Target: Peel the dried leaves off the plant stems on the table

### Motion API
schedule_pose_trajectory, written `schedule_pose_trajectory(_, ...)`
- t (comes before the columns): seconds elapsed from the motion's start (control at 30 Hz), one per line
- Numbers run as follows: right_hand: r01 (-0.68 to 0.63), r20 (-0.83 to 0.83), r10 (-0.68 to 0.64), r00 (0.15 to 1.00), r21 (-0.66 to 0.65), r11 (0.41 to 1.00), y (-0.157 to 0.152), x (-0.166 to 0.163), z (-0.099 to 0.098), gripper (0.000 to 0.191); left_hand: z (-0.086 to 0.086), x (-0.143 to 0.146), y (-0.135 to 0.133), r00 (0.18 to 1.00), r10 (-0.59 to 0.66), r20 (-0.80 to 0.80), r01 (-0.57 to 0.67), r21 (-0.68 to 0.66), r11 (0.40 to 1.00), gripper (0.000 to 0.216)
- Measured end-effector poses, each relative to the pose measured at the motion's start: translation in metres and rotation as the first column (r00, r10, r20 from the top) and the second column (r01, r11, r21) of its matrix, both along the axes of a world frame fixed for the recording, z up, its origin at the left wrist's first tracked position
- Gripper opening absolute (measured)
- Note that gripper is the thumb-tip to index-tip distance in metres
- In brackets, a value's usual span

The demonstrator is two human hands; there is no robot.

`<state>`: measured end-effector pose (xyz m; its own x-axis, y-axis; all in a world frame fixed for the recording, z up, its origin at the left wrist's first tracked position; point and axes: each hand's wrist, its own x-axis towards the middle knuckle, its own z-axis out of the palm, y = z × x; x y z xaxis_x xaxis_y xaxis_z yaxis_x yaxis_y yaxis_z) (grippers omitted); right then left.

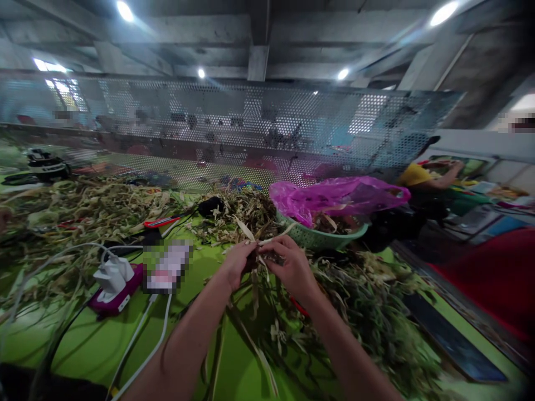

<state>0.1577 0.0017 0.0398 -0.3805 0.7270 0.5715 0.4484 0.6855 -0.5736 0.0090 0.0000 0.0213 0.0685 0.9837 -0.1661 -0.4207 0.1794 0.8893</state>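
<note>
Both my hands meet above the green table [96,345], pinching the same bunch of dried leafy plant stems [257,262]. My left hand [238,262] grips the stems from the left with its fingers closed. From the right, my right hand [290,264] has its fingers curled round them too. Pale leaf tips stick up between the two hands, and longer stems hang down toward the table below them.
Heaps of dried stems and leaves [96,206] cover the table. A green basket [321,236] lined with a pink plastic bag [334,197] stands behind my hands. White chargers and cables [112,275] lie at left. A perforated metal screen [234,128] backs the table. A person in yellow [418,175] works at right.
</note>
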Motion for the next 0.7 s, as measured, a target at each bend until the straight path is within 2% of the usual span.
schedule_pose_trajectory(0.13,0.015,0.047,-0.017,0.999,0.035,0.999,0.0,0.0,0.001,0.019,0.0,0.002,0.0,0.999,-0.038,-0.033,0.04,0.049,0.998,0.037)
schedule_pose_trajectory(0.23,0.02,0.006,-0.02,1.0,0.006,1.0,0.0,-0.001,-0.001,0.011,0.0,0.004,0.0,0.994,-0.034,-0.103,0.044,0.098,0.994,0.037)
schedule_pose_trajectory(0.5,0.122,-0.251,-0.174,0.952,-0.211,0.97,0.008,0.0,-0.016,0.023,0.001,0.006,-0.002,0.968,-0.107,-0.229,0.166,0.258,0.952,0.038)
schedule_pose_trajectory(0.7,0.195,-0.221,-0.23,0.948,-0.17,0.966,0.005,0.001,-0.013,0.02,0.002,0.006,-0.001,0.92,-0.049,-0.388,0.208,0.379,0.902,0.025)
